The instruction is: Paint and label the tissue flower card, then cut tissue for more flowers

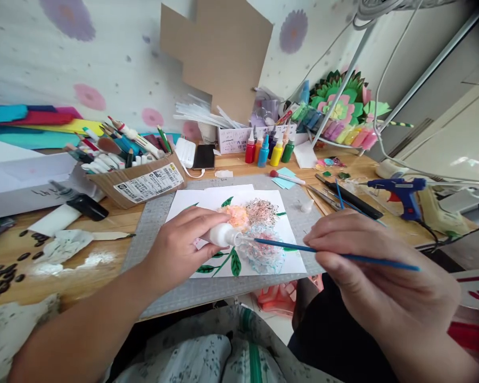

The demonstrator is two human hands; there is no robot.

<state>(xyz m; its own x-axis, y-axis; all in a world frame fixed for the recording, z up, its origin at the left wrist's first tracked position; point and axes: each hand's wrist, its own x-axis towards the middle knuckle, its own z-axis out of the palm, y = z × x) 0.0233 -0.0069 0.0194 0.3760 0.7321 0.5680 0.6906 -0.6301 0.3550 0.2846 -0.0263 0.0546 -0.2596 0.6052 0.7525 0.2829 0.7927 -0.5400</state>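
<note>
My left hand (187, 244) is closed around a small white bottle (223, 235), tipped on its side with its uncapped mouth facing right. Between the fingers of my right hand (375, 266) is a slim blue paintbrush (287, 245), its tip at the bottle's mouth; whether it is inside I cannot tell. Beneath both lies a white sheet of paper (293, 260) bearing fluffy round flowers: an orange one (238, 216), a brown-speckled one (262, 211) and a pale blue and pink one (265, 255). Green leaves (235, 263) surround them.
A grey cutting mat (149, 234) lies under the paper. Behind it stand several small paint bottles (263, 150). To the left is a cardboard box (143, 181) of pens and brushes; to the right, a blue glue gun (403, 194). Dark beans or pebbles (2, 279) are scattered at far left.
</note>
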